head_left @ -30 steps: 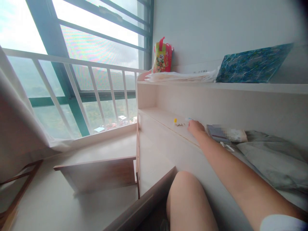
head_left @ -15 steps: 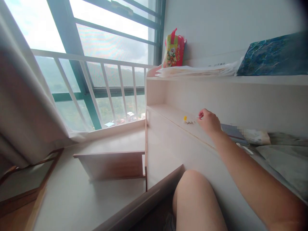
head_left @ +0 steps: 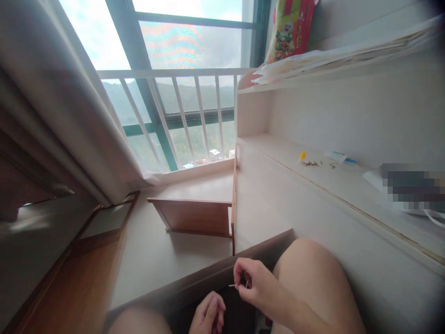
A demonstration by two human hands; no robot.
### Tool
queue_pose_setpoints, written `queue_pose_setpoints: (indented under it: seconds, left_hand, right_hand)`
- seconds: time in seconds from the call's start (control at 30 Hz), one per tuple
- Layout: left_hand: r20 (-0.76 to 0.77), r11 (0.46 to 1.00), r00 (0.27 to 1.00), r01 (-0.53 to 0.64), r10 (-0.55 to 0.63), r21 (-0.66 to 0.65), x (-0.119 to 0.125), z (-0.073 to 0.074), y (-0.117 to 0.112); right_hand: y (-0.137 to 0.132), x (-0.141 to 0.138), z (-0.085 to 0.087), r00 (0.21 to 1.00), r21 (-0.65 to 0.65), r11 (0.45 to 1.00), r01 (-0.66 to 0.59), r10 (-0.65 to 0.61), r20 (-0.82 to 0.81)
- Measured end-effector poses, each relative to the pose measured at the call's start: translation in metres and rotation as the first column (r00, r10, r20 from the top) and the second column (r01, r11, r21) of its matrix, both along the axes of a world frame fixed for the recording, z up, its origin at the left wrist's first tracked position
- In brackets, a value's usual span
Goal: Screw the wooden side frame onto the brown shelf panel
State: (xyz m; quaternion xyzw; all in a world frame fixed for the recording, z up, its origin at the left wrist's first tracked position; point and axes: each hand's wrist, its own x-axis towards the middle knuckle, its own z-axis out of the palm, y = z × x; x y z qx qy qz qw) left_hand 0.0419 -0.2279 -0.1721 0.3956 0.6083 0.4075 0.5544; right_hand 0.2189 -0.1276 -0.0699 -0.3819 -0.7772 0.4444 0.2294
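Note:
My right hand (head_left: 255, 284) is above my lap, thumb and fingertips pinched on a small thin pin-like piece (head_left: 232, 285) that points left; its exact kind is too small to tell. Lower and to the left, my left hand (head_left: 208, 313) has its fingers curled together, and whatever may be inside is hidden. On the white ledge at right lie several small brownish screw-like pieces (head_left: 311, 163). Beside them stands a little container with a yellow cap (head_left: 302, 156). A white and blue packet (head_left: 342, 157) lies just behind.
A brown board edge (head_left: 194, 278) runs across in front of my knees. Beyond it, a small wooden panel (head_left: 198, 218) stands near the white railing (head_left: 174, 73) and window. A curtain (head_left: 86, 102) hangs at left. A red and green bag (head_left: 290, 32) sits on the upper shelf.
My right hand has drawn back from the ledge to above my lap. My left hand has come into view. The camera has tilted down and turned left.

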Motion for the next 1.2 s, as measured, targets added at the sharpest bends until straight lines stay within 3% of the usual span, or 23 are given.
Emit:
queue_pose_setpoints:
  seconds: [0.07,0.17,0.4,0.67,0.9,1.1,1.2]
  left_hand:
    - [0.082,0.998,0.997,0.005,-0.011,0.065,0.002,0.009,0.003]
    - [0.016,0.992,0.999,0.03,-0.032,0.119,0.008,0.021,0.006]
    - [0.026,0.986,1.0,0.005,-0.01,0.168,0.024,0.03,0.016]
    - [0.02,0.973,0.998,-0.06,0.057,0.224,0.033,0.032,0.018]
    - [-0.079,0.964,0.996,-0.015,0.037,0.264,0.033,0.046,0.016]
    - [-0.193,0.946,0.981,0.065,-0.003,0.317,0.027,0.044,0.028]
    - [-0.341,0.917,0.927,-0.008,0.157,0.4,0.001,0.035,0.046]
  right_hand:
    - [-0.008,-0.01,-0.016,1.0,-0.008,1.0,-0.025,0.025,-0.015]
    - [-0.011,-0.015,-0.024,0.998,0.001,0.999,-0.049,0.049,-0.045]
    - [-0.003,-0.008,-0.029,0.996,0.027,0.999,-0.02,0.022,-0.082]
    - [-0.014,0.001,-0.041,0.98,-0.196,0.977,0.086,-0.118,-0.159]
    - [-0.02,0.003,-0.034,0.983,-0.158,0.981,0.109,-0.13,-0.132]
    - [-0.002,0.011,-0.045,0.983,-0.184,0.979,0.091,-0.118,-0.139]
    - [0.023,0.022,-0.063,0.961,-0.219,0.96,0.177,-0.217,-0.172]
